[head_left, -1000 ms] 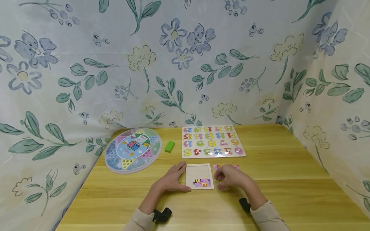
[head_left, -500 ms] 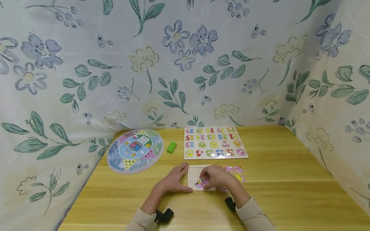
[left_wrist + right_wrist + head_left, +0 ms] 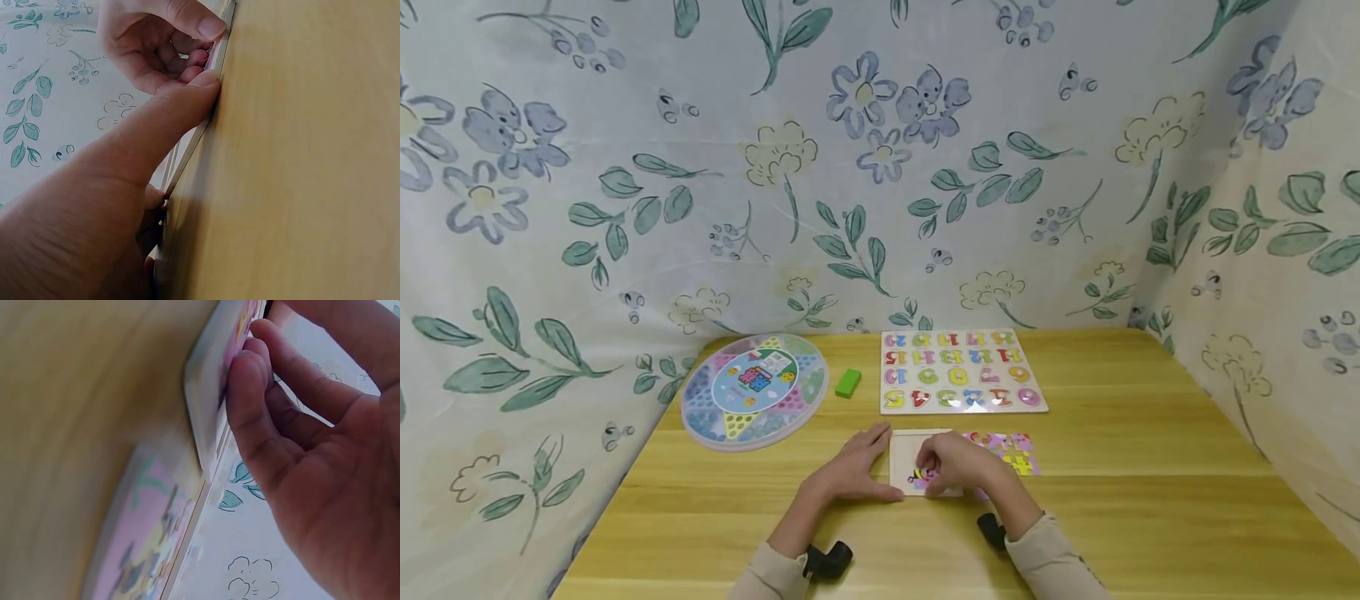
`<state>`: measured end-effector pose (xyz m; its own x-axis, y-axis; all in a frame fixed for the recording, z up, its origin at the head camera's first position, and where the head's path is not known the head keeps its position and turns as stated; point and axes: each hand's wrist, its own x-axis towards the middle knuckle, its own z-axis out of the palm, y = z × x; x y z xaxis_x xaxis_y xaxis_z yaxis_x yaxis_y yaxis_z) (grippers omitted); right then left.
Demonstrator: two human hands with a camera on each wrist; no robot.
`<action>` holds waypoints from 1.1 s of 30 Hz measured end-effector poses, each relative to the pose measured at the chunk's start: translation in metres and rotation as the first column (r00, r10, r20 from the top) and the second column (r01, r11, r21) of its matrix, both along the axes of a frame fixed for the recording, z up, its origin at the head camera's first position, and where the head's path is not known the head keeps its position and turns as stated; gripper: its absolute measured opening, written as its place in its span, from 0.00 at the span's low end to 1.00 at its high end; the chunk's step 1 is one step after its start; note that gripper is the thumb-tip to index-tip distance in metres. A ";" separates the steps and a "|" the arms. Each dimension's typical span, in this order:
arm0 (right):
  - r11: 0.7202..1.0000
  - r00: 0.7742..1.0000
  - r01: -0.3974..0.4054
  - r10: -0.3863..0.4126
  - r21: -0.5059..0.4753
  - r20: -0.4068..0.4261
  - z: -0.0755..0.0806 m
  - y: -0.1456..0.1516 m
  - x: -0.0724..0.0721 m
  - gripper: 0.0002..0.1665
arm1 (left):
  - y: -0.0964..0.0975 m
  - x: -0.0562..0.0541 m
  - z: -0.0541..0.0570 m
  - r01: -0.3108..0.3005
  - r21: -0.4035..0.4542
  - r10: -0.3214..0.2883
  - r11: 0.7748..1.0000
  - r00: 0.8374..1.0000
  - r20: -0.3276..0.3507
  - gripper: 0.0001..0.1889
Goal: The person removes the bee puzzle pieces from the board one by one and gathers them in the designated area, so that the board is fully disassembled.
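A shallow square wooden puzzle tray (image 3: 904, 447) lies flat before the person. Inside its near edge sit pink jigsaw pieces (image 3: 917, 477) with a bee-like picture. Spread along the tray's left side, my left hand (image 3: 852, 472) touches the near edge with its thumb (image 3: 187, 103) and the far-left corner with its fingers. Over the tray's near right part, my right hand (image 3: 957, 461) has bent fingers and thumb together at a pink puzzle piece, mostly hidden by the fingers. More loose puzzle pieces (image 3: 1021, 458), pink and yellow, lie right of the tray, partly under the right forearm.
Behind the tray lies a number board (image 3: 958, 375) with coloured numerals. A green block (image 3: 848, 383) rests to its left, beside a round star-patterned game board (image 3: 700, 408). Floral cloth (image 3: 880, 250) hangs behind the wooden table (image 3: 1150, 500).
My right hand has moved left from the loose pieces to the tray and now works over its near part. My left hand stays at the tray's left side. The head view has shifted slightly.
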<state>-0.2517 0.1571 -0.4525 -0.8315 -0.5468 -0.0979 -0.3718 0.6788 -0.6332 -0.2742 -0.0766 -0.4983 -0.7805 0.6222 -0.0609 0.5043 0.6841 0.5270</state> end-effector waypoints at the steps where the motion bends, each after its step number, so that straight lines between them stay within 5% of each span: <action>1: 1.000 1.000 0.000 0.000 -0.004 0.001 0.000 0.000 0.000 0.16 | 0.000 0.000 0.000 -0.001 0.001 0.001 1.000 1.000 0.000 0.58; 33: 1.000 1.000 -0.012 0.012 -0.021 -0.025 -0.001 0.001 -0.002 0.16 | 0.001 0.000 0.001 0.003 -0.014 -0.003 1.000 1.000 -0.002 0.57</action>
